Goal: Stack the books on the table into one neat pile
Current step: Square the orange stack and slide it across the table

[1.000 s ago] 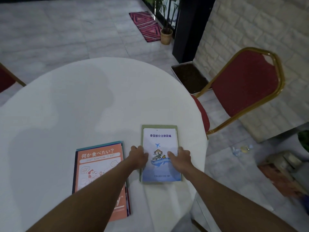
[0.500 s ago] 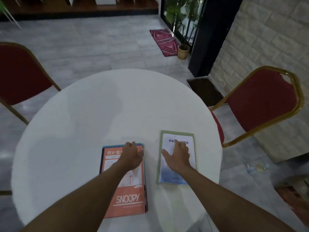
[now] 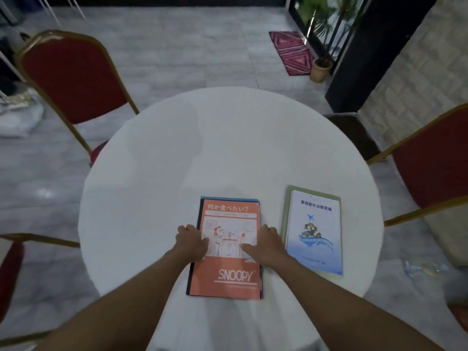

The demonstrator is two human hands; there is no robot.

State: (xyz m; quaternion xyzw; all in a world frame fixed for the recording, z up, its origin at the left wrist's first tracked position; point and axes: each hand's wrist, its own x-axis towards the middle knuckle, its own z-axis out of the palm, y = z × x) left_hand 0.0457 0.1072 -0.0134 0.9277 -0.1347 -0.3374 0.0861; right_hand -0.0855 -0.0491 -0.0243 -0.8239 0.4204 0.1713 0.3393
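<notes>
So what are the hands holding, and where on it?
The orange Snoopy book, by its long sides: left hand on the left edge, right hand on the right edge, thumbs on the cover. It lies flat on the table.

Left hand (image 3: 191, 240) and right hand (image 3: 266, 245) reach forward, fingers curled

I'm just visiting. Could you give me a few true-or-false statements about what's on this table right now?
1. The left hand and right hand both hold the orange Snoopy book. True.
2. The white-and-blue booklet lies on the Snoopy book. False: it lies apart, to its right, on a green book.
3. The table is round and white. True.
4. The chair at far left is blue. False: it is red.
</notes>
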